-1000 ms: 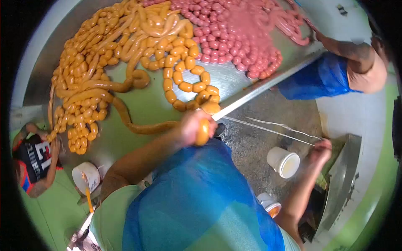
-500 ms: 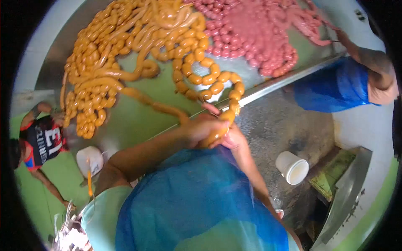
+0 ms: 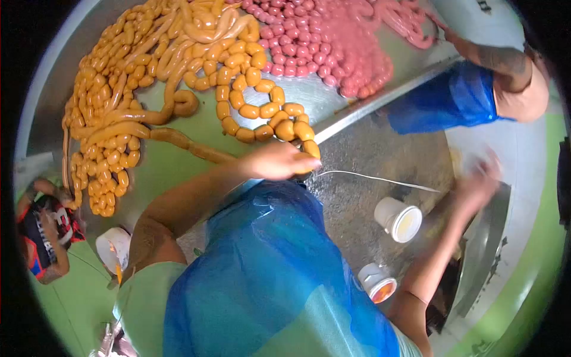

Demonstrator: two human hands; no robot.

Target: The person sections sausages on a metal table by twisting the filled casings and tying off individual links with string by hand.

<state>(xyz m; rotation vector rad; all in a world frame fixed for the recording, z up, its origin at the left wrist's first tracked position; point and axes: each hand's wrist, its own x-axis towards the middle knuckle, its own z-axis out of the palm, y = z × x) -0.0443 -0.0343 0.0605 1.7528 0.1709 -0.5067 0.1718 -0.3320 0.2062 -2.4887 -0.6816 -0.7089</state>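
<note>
My left hand (image 3: 276, 161) is closed around the lower end of a chain of orange sausage links (image 3: 267, 110), at the table's near edge. From beside this hand a thin white string (image 3: 380, 178) runs right across the floor area towards my right hand (image 3: 479, 184). That hand is raised far out to the right and smeared by motion, so its fingers and any hold on the string cannot be made out. An unlinked orange casing (image 3: 190, 144) passes behind my left forearm.
A metal table (image 3: 208, 128) bears orange and pink sausage (image 3: 357, 65) heaps. Its raised rim (image 3: 380, 101) runs diagonally. One co-worker (image 3: 505, 83) stands at upper right, another (image 3: 50, 229) at far left. White buckets (image 3: 397, 219) stand on the floor.
My hands were together at the links half a second ago; now my right hand is far out to the right. The string shows again between them. My left hand has moved slightly left and up.
</note>
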